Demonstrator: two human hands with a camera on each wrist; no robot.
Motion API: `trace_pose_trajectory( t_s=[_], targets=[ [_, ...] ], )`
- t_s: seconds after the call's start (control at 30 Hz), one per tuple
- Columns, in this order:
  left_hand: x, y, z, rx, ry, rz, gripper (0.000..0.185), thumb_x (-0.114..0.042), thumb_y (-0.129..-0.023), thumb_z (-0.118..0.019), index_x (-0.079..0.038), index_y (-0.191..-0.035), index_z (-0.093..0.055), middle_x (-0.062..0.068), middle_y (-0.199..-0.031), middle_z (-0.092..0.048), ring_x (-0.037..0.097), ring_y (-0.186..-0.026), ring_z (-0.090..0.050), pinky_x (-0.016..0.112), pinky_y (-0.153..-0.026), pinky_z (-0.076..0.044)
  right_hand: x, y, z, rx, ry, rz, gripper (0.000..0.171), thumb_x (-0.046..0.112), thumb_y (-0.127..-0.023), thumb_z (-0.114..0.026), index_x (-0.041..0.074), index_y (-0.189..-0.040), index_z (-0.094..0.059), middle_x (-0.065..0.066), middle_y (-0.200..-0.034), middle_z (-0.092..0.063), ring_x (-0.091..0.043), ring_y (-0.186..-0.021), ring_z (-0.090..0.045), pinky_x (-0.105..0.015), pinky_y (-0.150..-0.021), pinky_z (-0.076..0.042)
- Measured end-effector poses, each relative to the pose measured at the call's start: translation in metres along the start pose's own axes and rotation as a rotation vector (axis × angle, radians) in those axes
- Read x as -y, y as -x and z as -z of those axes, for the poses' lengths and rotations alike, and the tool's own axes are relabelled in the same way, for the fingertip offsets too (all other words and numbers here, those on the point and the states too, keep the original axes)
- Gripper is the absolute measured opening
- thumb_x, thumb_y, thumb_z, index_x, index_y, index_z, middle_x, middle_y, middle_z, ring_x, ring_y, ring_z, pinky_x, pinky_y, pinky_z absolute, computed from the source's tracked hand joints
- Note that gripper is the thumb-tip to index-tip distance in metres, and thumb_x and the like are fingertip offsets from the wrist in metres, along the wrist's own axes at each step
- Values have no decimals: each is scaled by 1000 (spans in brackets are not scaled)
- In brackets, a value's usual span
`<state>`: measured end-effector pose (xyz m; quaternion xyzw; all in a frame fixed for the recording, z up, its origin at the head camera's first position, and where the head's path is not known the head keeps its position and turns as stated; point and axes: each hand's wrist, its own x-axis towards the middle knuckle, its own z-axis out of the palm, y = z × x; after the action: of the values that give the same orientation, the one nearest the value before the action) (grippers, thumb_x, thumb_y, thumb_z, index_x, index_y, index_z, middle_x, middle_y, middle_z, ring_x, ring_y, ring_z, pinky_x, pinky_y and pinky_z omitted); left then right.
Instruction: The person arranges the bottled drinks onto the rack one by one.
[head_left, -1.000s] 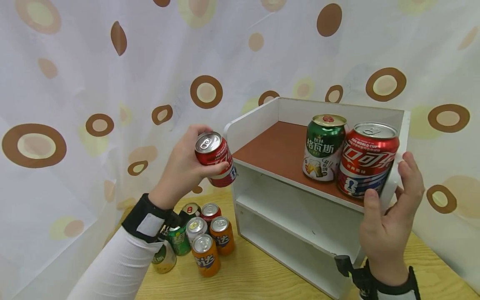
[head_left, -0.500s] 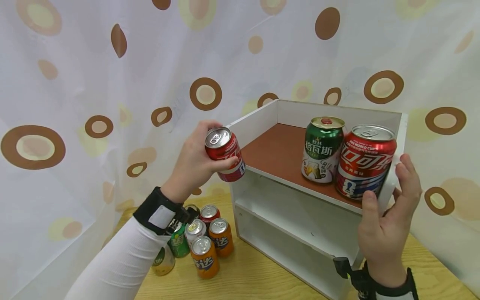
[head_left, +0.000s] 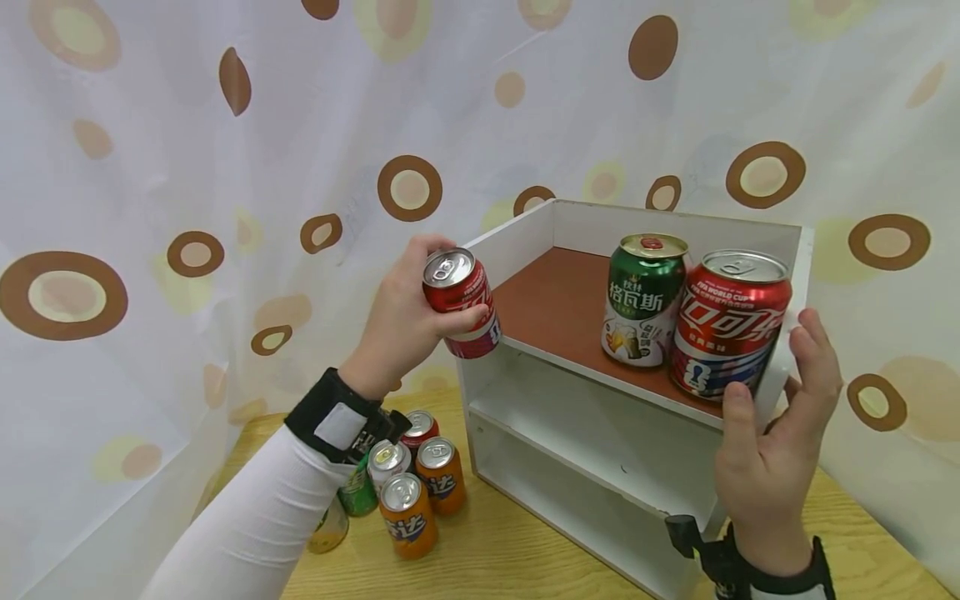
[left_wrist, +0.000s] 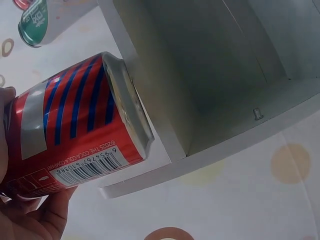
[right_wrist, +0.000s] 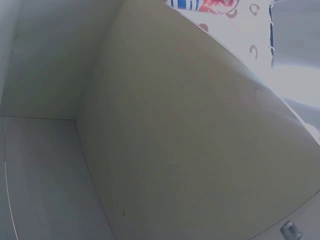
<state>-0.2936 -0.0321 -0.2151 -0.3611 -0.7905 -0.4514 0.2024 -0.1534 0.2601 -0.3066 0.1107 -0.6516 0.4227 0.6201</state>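
Note:
In the head view my left hand grips a red cola can around its body, thumb across the front. The can is tilted beside the upper left edge of a white shelf unit. The left wrist view shows its barcode and its silver base facing the shelf wall. My right hand rests at the unit's right side panel, fingers extended upward, thumb at the front edge. Right beside that thumb, on the brown top shelf, another red cola can stands upright next to a green-and-white can.
On the wooden table, left of the unit, several cans stand grouped, including orange cans, a red can, a silver-white can and a green can. The left forearm partly hides them. A patterned curtain hangs behind.
My left hand has carried its red cola can rightward and slightly up, toward the unit's top left edge. The right hand stays at the right panel.

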Motion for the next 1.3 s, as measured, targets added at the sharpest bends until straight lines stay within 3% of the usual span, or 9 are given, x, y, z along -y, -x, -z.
trace_pose_trajectory(
  t_s=[0.47, 0.73, 1.0, 1.3],
  targets=[
    [-1, -5, -5, -9, 44, 103, 68, -14, -87, -83, -10, -141, -43, 14, -134, -59, 28, -120, -59, 47, -98, -58, 0, 1, 0, 9, 6, -8, 48, 10, -99, -50, -13, -139, -33, -13, -161, -33, -26, -149, -30, -29, -107, -26],
    [-2, -11, -8, 0, 70, 190, 81, -17, -86, -85, -12, -150, -36, 13, -140, -56, 28, -123, -58, 49, -101, -56, 1, 0, -1, -1, 3, -6, 48, 10, -99, -50, -13, -138, -34, -13, -161, -34, -26, -149, -31, -29, -107, -26],
    [4, -12, -19, -71, 78, 190, 81, -20, -85, -86, -10, -148, -36, 13, -138, -58, 28, -123, -59, 48, -104, -54, 0, 0, -1, -3, 0, 0, 48, 12, -100, -51, -13, -137, -35, -13, -160, -35, -26, -149, -31, -29, -106, -26],
    [4, -18, -30, -97, 127, 201, 78, -21, -87, -85, -8, -146, -35, 13, -139, -57, 27, -124, -57, 48, -104, -54, 2, -1, -2, -5, -6, -5, 47, 11, -100, -50, -13, -137, -35, -13, -160, -34, -26, -149, -30, -29, -108, -26]
  ],
)
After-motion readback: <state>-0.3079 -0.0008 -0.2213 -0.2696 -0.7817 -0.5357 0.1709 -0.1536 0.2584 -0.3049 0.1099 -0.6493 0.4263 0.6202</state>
